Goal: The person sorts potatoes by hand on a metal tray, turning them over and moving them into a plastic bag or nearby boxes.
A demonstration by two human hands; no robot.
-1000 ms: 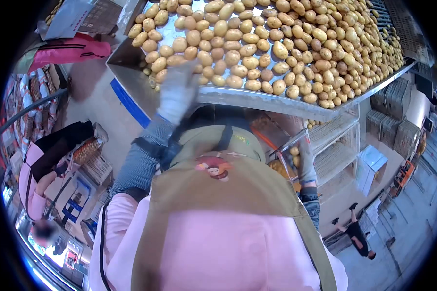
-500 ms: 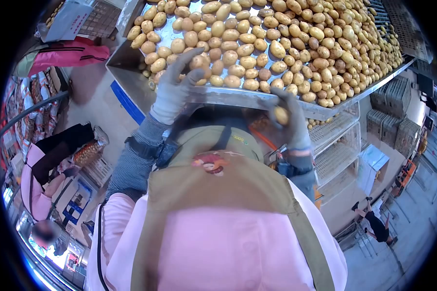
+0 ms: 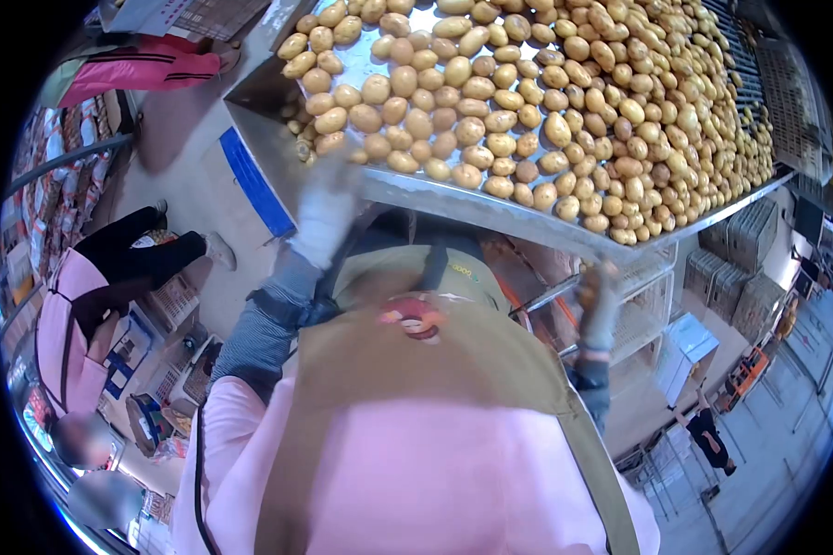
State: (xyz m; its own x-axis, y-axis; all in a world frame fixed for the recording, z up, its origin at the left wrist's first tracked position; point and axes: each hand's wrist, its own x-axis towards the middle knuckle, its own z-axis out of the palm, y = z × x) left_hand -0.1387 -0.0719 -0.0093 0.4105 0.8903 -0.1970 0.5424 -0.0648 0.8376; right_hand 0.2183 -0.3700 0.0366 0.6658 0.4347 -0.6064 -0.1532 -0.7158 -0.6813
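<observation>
Many yellow-brown potatoes (image 3: 528, 120) lie on a metal sorting table (image 3: 491, 211), spread loosely at the left and heaped toward the right. My left hand (image 3: 327, 208), in a pale work glove, is at the near left edge of the table, beside the closest potatoes. Motion smears its fingers, and I cannot see whether anything is in them. My gloved right hand (image 3: 603, 301) is below the table's front rim, at the right. Its fingers are closed around a blurred brownish potato (image 3: 585, 292).
White plastic crates (image 3: 640, 319) stand under the table at the right, near a white box (image 3: 687, 353). A blue strip (image 3: 254, 183) runs beside the table's left side. A person in pink (image 3: 65, 324) is at the left, near sacks (image 3: 69, 185). Grey crates (image 3: 727, 240) are stacked farther right.
My right hand has moved down and right, away from the table rim, with the potato. My left hand has drawn back from among the potatoes to the table's edge. The view has shifted.
</observation>
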